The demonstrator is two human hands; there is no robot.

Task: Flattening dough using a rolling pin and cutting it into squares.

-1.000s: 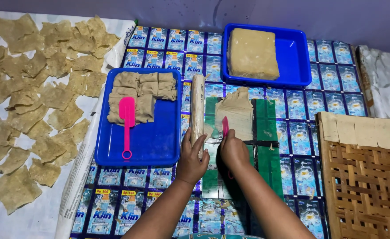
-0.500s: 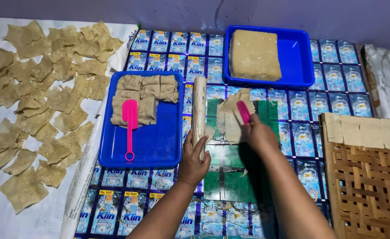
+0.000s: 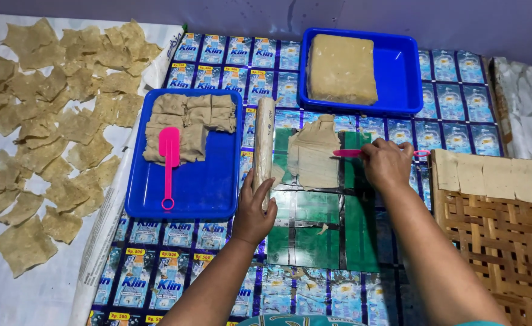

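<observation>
Two bare hands work over a glossy green mat (image 3: 314, 235) laid on the counter. Nearest, the left hand (image 3: 255, 208) lies curled over the lower end of a pale roller (image 3: 264, 145), fingers closed on it, seemingly to keep it parked at the mat's left edge and out of the way. Just beyond and to the right, the right hand (image 3: 386, 163) is closed around the handle of a pink scraper (image 3: 345, 153), its blade pointing left and resting on a thin dough sheet (image 3: 311, 154); held that flat, the blade looks placed to cut or lift the sheet (which of the two I cannot tell). The sheet lies on the far part of the mat, touching the roller's side, with ragged edges.

Left of the roller sits a blue tray (image 3: 205, 187) with folded dough squares (image 3: 190, 121) piled at its far end and a second pink scraper (image 3: 169, 163) lying on them, handle toward the person. Right of the mat, a woven rack (image 3: 495, 241) carries a row of flat pieces (image 3: 489, 176) along its far edge. Farther off, another blue tray (image 3: 399, 72) holds a thick dough block (image 3: 341, 67). Well to the left, many thin pieces (image 3: 55, 121) are spread out singly on a white sheet (image 3: 37, 296), apparently to dry.

A covering of printed blue sachets (image 3: 163, 284) hides the counter, and a plain grey wall (image 3: 248, 15) stands behind.
</observation>
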